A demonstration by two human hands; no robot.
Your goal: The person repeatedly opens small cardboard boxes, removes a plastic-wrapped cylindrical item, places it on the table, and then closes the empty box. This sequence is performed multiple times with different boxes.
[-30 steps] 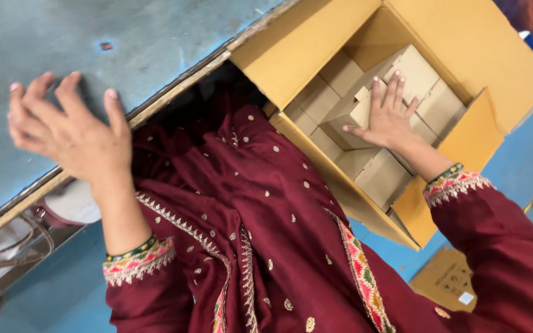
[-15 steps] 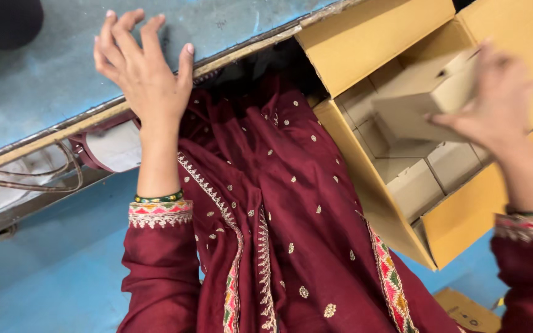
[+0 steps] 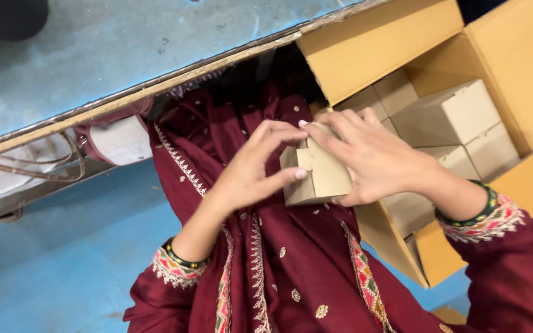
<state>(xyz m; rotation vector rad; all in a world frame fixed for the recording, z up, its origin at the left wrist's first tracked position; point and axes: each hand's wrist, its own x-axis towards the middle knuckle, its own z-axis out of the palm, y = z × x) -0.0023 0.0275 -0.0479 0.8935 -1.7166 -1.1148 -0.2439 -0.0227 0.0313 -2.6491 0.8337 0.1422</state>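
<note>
Now a small cardboard box (image 3: pixel 316 174) is held between both hands, above the lap and just in front of the edge of the blue bench (image 3: pixel 124 55). The left hand (image 3: pixel 251 169) is clamped on the box from its left side, with the thumb laid along the lower front edge and the fingertips (image 3: pixel 291 132) bent over the top. The right hand (image 3: pixel 371 157) is closed on it from the right and from behind, its fingers (image 3: pixel 325 132) spread over the top flap. So each grip is shut on the same box, and the fingertips of the two hands nearly meet above it.

Half a second ago the left hand was raised flat at the bench edge and held nothing, while the right hand was lifting the box out of the big open carton (image 3: pixel 507 92). Since then the box is brought leftward out of the carton, and the left hand is lowered onto it.

The box is plain brown, roughly cube-shaped, with a tuck flap showing on its upper face. More boxes of the same kind (image 3: pixel 445 117) are packed in the carton, which stands just to the right, against the dark red clothing (image 3: pixel 291 271).
</note>
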